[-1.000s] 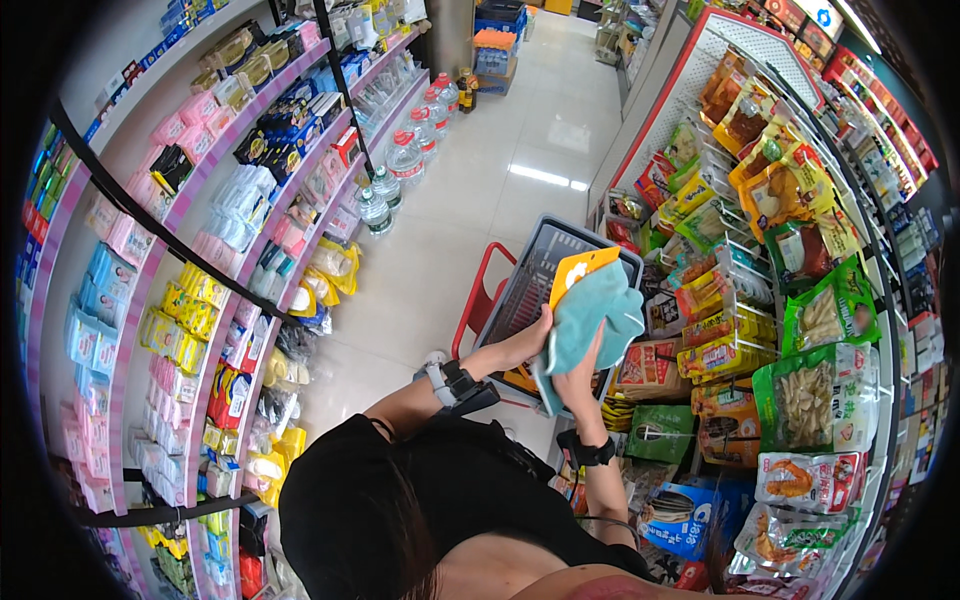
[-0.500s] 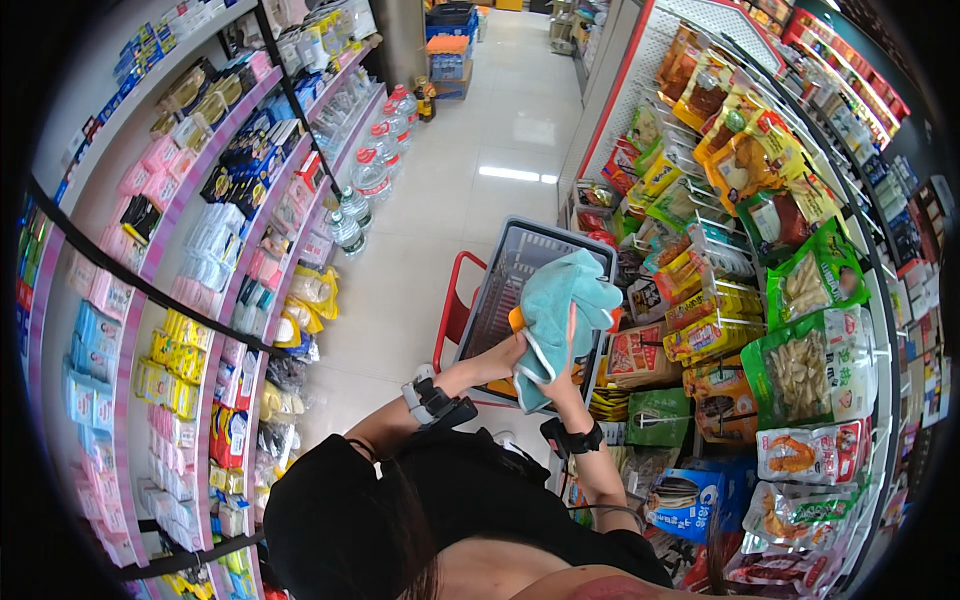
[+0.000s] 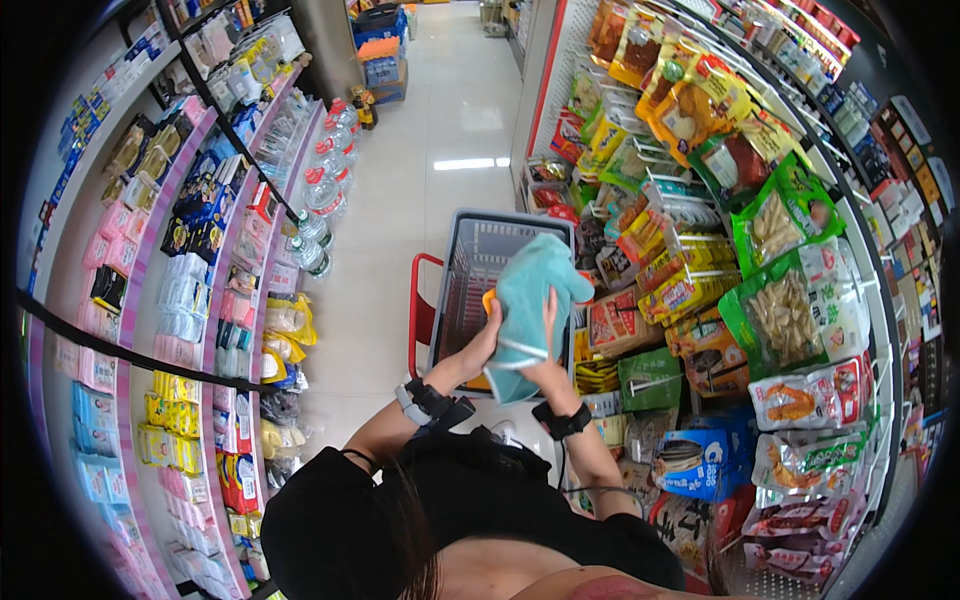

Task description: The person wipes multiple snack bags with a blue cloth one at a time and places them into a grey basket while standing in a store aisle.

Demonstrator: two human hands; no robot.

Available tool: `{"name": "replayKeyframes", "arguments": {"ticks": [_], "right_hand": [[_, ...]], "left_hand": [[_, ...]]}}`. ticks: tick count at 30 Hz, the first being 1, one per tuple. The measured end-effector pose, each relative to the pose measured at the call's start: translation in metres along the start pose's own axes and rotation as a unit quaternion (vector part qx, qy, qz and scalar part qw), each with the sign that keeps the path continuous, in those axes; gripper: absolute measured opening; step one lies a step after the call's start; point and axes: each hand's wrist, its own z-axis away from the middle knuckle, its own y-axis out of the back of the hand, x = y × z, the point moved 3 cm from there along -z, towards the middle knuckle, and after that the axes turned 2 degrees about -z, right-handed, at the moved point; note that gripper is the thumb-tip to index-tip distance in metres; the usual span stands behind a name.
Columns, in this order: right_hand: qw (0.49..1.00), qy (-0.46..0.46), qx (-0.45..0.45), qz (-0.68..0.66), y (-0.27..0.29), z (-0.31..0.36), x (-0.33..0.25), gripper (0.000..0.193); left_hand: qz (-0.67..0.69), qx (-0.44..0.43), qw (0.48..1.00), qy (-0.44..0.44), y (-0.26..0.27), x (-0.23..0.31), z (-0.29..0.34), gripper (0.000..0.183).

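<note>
Over a grey plastic basket [image 3: 507,217], both hands are on a teal cloth [image 3: 535,270] with pale edging. My left hand [image 3: 483,345] grips the cloth's left side, where a bit of something orange [image 3: 489,301] shows beside the fingers; the rest of it is covered, so I cannot tell its kind. My right hand [image 3: 547,350] lies over the cloth's right side, fingers pressed into it. A corner of the cloth hangs down between my wrists. Orange also peeks out at the cloth's right edge.
The basket rests by a red tubular frame [image 3: 415,300]. Close on the right stands a rack hung with snack bags [image 3: 785,310]. Shelves of small packages [image 3: 180,310] line the left, with large water bottles [image 3: 322,190] on the floor. Crates [image 3: 380,65] stand farther up the aisle.
The view has shifted, so the shelves and basket sit farther left. My right hand has come up over the cloth, and the cloth's folds have changed shape.
</note>
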Motion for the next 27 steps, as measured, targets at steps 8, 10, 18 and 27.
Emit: {"name": "replayKeyframes", "arguments": {"ticks": [8,10,18,27], "right_hand": [[0.991,-0.055,0.122,0.015,0.013,0.000,-0.006,0.023],[0.997,-0.013,0.076,0.031,0.012,0.003,-0.015,0.026],[0.991,-0.034,0.097,0.086,0.025,0.011,0.000,0.025],[0.962,-0.201,0.182,-0.023,0.020,0.079,0.060,0.034]], "left_hand": [[-0.121,-0.080,0.989,-0.013,0.008,-0.025,-0.011,0.066],[-0.085,-0.024,0.996,0.002,-0.007,-0.013,-0.002,0.075],[0.000,-0.037,0.998,-0.043,-0.020,-0.019,-0.006,0.067],[0.139,-0.037,0.987,-0.068,-0.036,-0.009,-0.006,0.063]]}}
